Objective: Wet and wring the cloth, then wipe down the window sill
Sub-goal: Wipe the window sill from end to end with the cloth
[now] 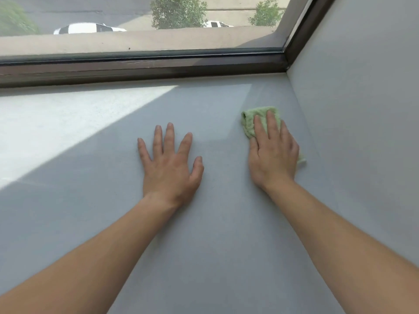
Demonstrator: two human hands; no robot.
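Head view: the sill [215, 234], a pale grey slab, is running out below the dark frame [140, 66] and is meeting the grey wall [362, 109] under the frame's right corner. The cloth [248, 124], small, green and bunched, is lying on the sill a little way below the frame, near that right corner and just beside the wall without touching it.

The right hand [273, 152] is pressing down on the cloth with its fingers straight and close together. Nothing is curling round the fabric, so the hand is lying flat and open on it rather than gripping it. Green edges are showing past the fingertips toward the frame, and a small tip is showing at the hand's wall side.

The left hand [169, 165] is resting palm down on the bare sill, farther from the frame's right corner than the cloth and apart from it. All 5 of its fingers are spread and straight, holding nothing. Both bare forearms [340, 234] are extending toward the frame.

A bright sun patch [68, 123] is lying on the sill under the frame's left stretch, its slanted edge ending short of the left hand. Beyond the frame, through the glass [113, 10], a concrete ledge [136, 40], 2 white cars [88, 28] and 3 green trees [179, 12] are showing.
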